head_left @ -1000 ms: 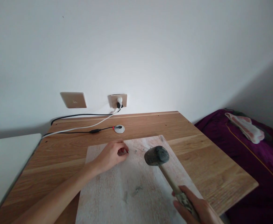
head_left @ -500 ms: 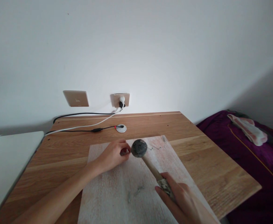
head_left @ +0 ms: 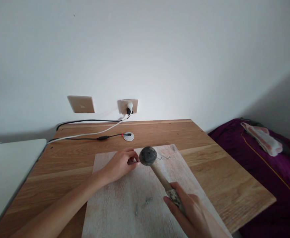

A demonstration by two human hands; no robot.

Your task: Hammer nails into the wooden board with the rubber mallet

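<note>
My right hand [head_left: 190, 208] is wrapped round the wooden handle of a mallet [head_left: 148, 156] with a dark round head. That head hangs over the far part of a whitish, worn board [head_left: 115, 205], close beside the fingertips of my left hand [head_left: 125, 162]. The left thumb and fingers are pinched together low over the board. Whatever they pinch is too small to make out, and the mallet head hides the spot just right of them. A thin zigzag mark [head_left: 166, 157] shows on the board behind the mallet.
The board lies on a wooden desk [head_left: 224, 175] against a white wall. Black and white cables [head_left: 85, 135] run to a wall socket [head_left: 133, 107] and a round cable hole [head_left: 128, 136]. A white surface [head_left: 16, 165] stands at left; purple bedding [head_left: 266, 172] with a towel [head_left: 262, 138] lies right.
The mallet head has risen very slightly. My left hand stays pinched in the same place, and the view has shifted a little.
</note>
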